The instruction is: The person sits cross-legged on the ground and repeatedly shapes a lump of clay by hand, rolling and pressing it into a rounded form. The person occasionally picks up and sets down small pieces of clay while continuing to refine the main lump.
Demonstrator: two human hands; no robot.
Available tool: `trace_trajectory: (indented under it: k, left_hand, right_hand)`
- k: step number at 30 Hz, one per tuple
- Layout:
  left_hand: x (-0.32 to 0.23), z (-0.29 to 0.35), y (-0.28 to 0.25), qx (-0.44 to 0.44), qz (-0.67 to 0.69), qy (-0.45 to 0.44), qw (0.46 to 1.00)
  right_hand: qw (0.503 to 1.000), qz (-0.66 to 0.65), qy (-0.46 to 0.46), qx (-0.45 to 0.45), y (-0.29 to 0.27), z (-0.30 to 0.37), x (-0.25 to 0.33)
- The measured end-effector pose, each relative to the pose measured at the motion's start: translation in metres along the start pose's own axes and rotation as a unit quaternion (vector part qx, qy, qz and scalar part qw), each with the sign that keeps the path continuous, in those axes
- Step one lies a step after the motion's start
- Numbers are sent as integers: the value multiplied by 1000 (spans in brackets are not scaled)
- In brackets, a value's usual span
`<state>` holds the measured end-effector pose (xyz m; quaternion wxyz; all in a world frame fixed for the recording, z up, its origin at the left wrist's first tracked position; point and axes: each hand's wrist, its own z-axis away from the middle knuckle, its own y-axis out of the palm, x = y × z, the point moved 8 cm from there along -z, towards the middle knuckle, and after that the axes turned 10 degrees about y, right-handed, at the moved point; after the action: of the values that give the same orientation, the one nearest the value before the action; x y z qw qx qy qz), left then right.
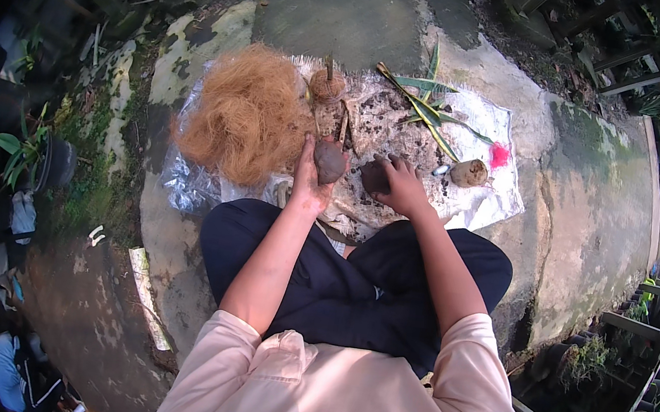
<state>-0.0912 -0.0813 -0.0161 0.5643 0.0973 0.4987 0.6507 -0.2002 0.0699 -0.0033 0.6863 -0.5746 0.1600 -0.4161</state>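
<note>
One rounded brown ball (330, 163) is cupped in the left grip (312, 193) over the soil-strewn sheet (504, 197); beside it, a dark lump (374, 178) is clasped by the right grip (404, 187), though whether it is lifted cannot be told. Brown fibre (241, 119) is heaped to the left, and cut leaves (424, 113) are laid beyond the right grip.

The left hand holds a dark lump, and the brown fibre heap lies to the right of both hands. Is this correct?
Not quite: the head view shows the brown fibre heap left of both the left hand and right hand. The left hand does hold a dark lump.
</note>
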Motion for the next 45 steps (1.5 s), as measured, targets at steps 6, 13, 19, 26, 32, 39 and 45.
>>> trace_trajectory:
  k: [6, 13, 19, 26, 32, 39, 45]
  left_hand:
    - [1, 6, -8, -39, -13, -14, 999]
    - [2, 5, -5, -15, 12, -44, 999]
    - [5, 5, -5, -10, -1, -40, 999]
    - [0, 10, -16, -53, -5, -33, 998]
    - [2, 9, -25, -26, -15, -36, 999]
    - [3, 23, -15, 16, -29, -68, 997]
    - [-2, 29, -14, 40, -38, -62, 997]
  right_hand:
    - [984, 112, 22, 139, 12, -29, 17]
    - [987, 99, 17, 123, 23, -36, 13]
    - [991, 66, 1, 112, 28, -22, 5]
    - [997, -71, -11, 43, -3, -3, -24]
    - [981, -175, 81, -34, -22, 4, -64]
    - [985, -47, 147, 78, -10, 1, -90]
    - [989, -51, 135, 36, -17, 14, -80]
